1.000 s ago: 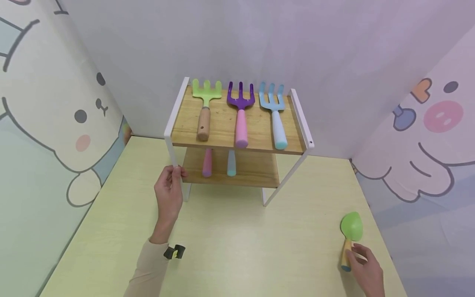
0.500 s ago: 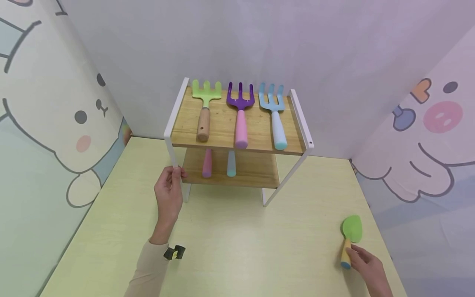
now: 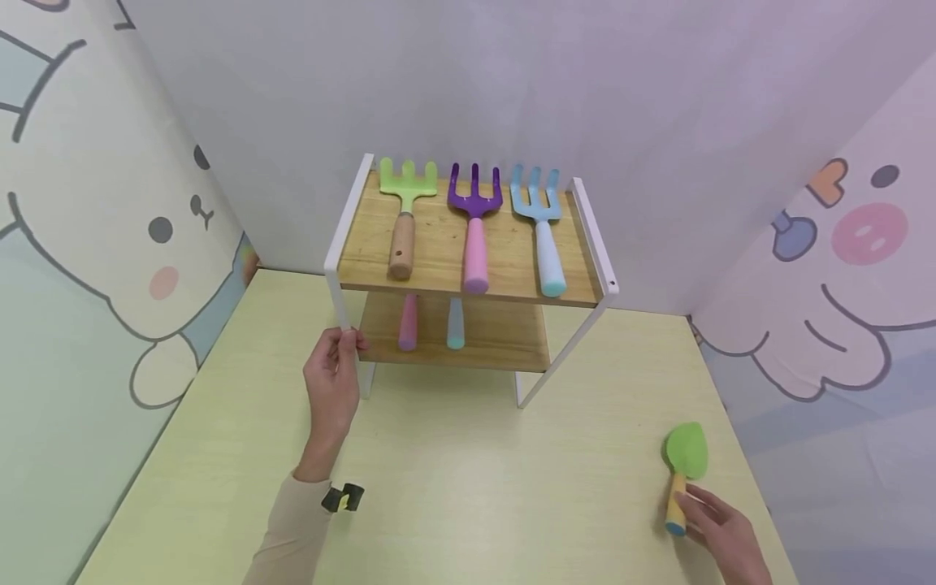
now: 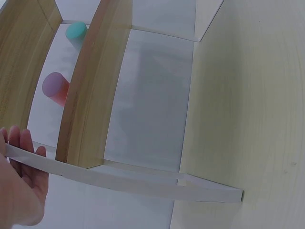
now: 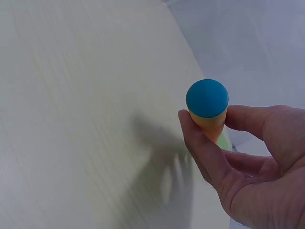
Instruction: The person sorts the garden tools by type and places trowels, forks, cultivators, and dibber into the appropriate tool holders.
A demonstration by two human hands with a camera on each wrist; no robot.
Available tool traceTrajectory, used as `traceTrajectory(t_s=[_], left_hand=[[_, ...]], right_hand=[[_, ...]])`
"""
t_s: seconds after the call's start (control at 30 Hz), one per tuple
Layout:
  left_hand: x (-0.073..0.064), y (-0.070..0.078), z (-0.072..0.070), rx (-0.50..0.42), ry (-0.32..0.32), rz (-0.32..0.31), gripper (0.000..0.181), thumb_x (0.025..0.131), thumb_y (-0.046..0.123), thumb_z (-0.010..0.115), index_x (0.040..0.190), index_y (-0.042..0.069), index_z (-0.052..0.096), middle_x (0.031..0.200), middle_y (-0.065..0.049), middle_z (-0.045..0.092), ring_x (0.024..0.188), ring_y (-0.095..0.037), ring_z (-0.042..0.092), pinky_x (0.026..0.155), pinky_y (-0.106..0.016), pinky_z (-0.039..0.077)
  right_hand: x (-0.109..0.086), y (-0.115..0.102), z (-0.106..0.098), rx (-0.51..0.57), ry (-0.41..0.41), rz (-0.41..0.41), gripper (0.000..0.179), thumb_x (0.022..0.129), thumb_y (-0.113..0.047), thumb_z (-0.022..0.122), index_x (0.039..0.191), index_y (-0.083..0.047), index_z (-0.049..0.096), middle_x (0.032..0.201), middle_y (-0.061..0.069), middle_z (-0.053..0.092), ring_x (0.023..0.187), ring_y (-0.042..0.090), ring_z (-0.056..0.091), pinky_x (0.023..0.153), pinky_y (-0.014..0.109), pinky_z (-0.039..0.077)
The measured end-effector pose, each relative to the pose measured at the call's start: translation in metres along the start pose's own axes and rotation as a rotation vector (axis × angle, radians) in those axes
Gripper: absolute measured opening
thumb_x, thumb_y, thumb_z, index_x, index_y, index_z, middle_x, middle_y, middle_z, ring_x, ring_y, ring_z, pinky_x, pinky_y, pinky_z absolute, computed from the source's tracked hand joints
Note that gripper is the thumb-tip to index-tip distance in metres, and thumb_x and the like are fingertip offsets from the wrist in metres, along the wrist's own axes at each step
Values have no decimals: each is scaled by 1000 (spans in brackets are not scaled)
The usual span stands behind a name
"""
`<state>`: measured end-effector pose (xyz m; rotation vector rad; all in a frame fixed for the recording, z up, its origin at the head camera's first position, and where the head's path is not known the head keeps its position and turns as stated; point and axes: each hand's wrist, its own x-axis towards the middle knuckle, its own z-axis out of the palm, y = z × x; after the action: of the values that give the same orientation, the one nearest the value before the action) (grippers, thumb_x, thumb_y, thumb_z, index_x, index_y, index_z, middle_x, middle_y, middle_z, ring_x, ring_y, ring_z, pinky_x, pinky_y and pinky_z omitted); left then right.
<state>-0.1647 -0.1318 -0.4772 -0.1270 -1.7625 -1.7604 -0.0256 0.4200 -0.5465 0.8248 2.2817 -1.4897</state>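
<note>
My right hand pinches the yellow handle of a toy trowel with a green blade, at the right of the table. In the right wrist view the handle's blue end cap faces the camera, thumb and fingers on either side. My left hand grips the white front post of a two-tier shelf on its left side. On the top board lie a green hand fork with a brown handle, a purple one with a pink handle and a light blue one.
On the lower board, a pink handle and a grey-blue handle show; their far ends are hidden under the top board. The pale table meets a curtain behind and cartoon-printed panels at both sides.
The trowel has turned in my right hand so its blade faces differently, and it has shifted slightly left. My left hand stays on the shelf post.
</note>
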Motion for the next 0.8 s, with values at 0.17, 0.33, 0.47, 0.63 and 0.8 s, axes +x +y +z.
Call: traceTrajectory(t_s=[0.17, 0.33, 0.47, 0.63, 0.8], left_hand=[[0, 0, 0, 1, -3, 1, 23, 108, 3, 51, 97, -15, 60, 88, -24, 64, 83, -15, 66, 74, -21, 51], [0, 0, -1, -6, -3, 7, 22, 107, 2, 51, 97, -16, 60, 88, -25, 63, 83, -14, 66, 76, -20, 51], [0, -1, -1, -10, -6, 2, 23, 108, 3, 51, 97, -16, 59, 89, -25, 63, 83, -14, 66, 77, -20, 51], [0, -2, -1, -3, -3, -9, 24, 108, 5, 51, 98, -15, 59, 89, -25, 63, 83, -15, 66, 77, -20, 51], [0, -4, -1, 0, -6, -17, 25, 108, 6, 51, 98, -15, 59, 89, -26, 63, 83, -18, 66, 77, -21, 51]], right_hand=[[-5, -4, 5, 5, 22, -38, 86, 97, -40, 73, 155, 7, 32, 126, 8, 71, 90, -12, 61, 84, 25, 58], [-10, -6, 11, 30, 35, -90, 77, 96, -37, 74, 153, 3, 41, 115, -8, 72, 92, -8, 64, 82, 27, 59], [-13, -8, 17, 51, 45, -144, 73, 97, -32, 75, 151, 4, 43, 106, -22, 70, 93, -6, 66, 79, 28, 59], [-17, -11, 24, 59, 48, -182, 73, 97, -31, 74, 151, 5, 41, 105, -22, 70, 93, -2, 69, 77, 30, 60], [-19, -17, 29, 64, 39, -193, 73, 98, -33, 73, 152, 2, 40, 108, -19, 71, 95, 1, 71, 78, 29, 60]])
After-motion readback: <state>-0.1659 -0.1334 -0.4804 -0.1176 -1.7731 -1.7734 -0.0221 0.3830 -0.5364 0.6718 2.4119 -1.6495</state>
